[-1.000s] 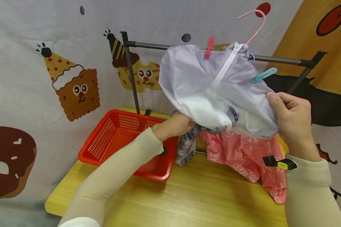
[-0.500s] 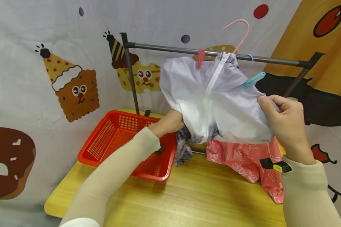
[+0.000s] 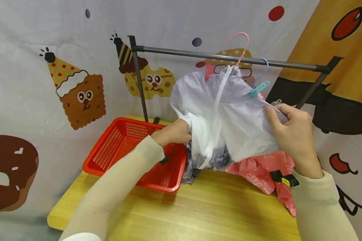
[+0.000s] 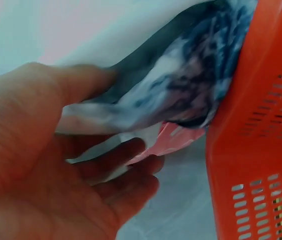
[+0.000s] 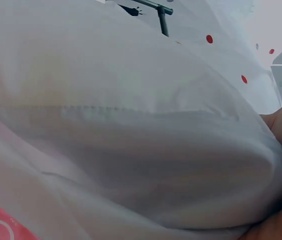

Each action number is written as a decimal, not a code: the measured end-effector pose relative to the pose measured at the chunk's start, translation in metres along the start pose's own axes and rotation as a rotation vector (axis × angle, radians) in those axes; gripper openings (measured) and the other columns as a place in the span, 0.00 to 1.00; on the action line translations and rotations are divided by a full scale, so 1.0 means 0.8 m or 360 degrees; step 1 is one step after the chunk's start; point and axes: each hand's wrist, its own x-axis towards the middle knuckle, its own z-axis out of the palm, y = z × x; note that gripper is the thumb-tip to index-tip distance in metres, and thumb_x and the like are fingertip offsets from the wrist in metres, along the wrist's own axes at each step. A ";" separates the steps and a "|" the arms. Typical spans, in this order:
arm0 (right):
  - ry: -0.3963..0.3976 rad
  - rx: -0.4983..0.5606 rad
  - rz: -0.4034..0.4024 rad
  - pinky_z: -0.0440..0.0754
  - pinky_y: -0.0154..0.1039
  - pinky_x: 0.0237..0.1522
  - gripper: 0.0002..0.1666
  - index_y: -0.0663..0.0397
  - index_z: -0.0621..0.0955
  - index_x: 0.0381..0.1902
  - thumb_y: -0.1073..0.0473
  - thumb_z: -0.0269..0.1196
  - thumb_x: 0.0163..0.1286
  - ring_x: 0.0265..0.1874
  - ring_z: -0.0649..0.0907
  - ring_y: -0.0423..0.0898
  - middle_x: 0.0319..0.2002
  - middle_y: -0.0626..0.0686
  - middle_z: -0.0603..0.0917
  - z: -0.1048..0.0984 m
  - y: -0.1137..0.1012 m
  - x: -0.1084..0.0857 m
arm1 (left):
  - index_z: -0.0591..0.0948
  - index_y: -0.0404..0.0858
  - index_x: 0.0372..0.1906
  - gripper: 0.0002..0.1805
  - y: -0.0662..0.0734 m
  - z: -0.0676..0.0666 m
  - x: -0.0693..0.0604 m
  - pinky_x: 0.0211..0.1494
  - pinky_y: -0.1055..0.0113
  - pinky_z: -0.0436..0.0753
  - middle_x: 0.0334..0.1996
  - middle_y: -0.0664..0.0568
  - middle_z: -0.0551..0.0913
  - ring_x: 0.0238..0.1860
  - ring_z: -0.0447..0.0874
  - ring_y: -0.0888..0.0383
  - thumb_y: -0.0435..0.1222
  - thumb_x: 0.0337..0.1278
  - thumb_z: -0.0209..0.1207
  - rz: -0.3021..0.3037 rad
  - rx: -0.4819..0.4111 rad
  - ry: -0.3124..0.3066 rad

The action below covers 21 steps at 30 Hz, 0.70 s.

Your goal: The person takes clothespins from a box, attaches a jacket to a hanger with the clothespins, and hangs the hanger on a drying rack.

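A pale lavender-white zip-up jacket [image 3: 199, 97] hangs on a pink hanger [image 3: 246, 47], with a red clothespin [image 3: 209, 72] and a teal clothespin [image 3: 259, 89] on its shoulders. The hanger's hook overlaps the rack's rod [image 3: 184, 52]; whether it bears on it, I cannot tell. My left hand [image 3: 175, 131] pinches the jacket's lower left edge. In the left wrist view its thumb lies over the cloth, beside a blue-grey patterned part [image 4: 196, 75]. With thumb and fingers, my right hand [image 3: 292, 134] grips the jacket's right side. Cloth fills most of the right wrist view.
A red plastic basket [image 3: 92, 164] stands at the left on the yellow wooden table [image 3: 199, 207]. Behind the jacket hangs a pink patterned garment [image 3: 259, 170], low over the table. A blue hanger hook [image 3: 266, 65] is on the rod. A printed cloth backdrop [image 3: 87, 33] lies behind.
The jacket and its pink hanger have moved down and left, bringing the hook from above the rod to its level. My right hand has gone left and slightly down with the jacket.
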 end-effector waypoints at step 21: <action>0.0106 -0.0274 -0.0364 0.62 0.23 0.35 0.18 0.71 0.92 0.46 0.56 0.70 0.86 0.29 0.85 0.67 0.36 0.72 0.93 0.021 -0.024 -0.003 | 0.81 0.35 0.68 0.24 0.007 -0.031 -0.061 0.68 0.49 0.88 0.62 0.41 0.88 0.60 0.88 0.45 0.49 0.89 0.67 -0.0195 0.0184 0.0021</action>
